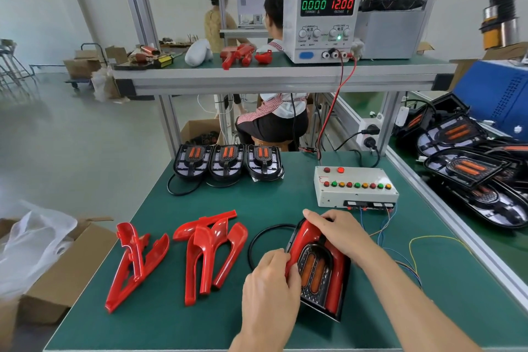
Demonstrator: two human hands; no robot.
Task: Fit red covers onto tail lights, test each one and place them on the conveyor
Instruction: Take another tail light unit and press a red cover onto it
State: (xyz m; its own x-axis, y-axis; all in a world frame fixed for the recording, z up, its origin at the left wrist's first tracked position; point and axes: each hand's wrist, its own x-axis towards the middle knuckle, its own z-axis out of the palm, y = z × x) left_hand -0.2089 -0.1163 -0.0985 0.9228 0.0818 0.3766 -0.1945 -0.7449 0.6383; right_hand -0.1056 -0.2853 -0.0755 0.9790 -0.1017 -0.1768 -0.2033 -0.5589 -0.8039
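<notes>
Head view, from far left of the two hands' grip to far right of it. Furthest left, off the worktop's (200,323) edge, an open cardboard box (65,263) holds a crumpled clear plastic bag (31,240). Nearer the grip, on the green mat, lie two loose piles of red covers: the left pile (134,263) and the right pile (211,251), both well clear of the hands. Beyond them, at the worktop's far edge, three bare tail lights (228,163) stand side by side, their orange strips showing. Just left of the grip a black cable (257,240) loops on the mat.

At the grip itself, the left hand (268,291) has its fingers curled over the left edge of the red cover (311,237), pinching it against the tail light (317,277) beneath. The right hand (340,234) lies over the cover's top curve, fingers bent round it and pressing down. The light rests on the mat, tilted, its orange lenses visible through the cover's opening.

Beyond the grip and slightly right sits a white test box (354,191) with coloured buttons, thin wires (400,240) trailing from its front. Above it, on the shelf, a power supply (323,23) reads 0.000 and 12.00. Far right, past the aluminium rail, more tail lights (468,168) lie heaped on the conveyor (485,231).
</notes>
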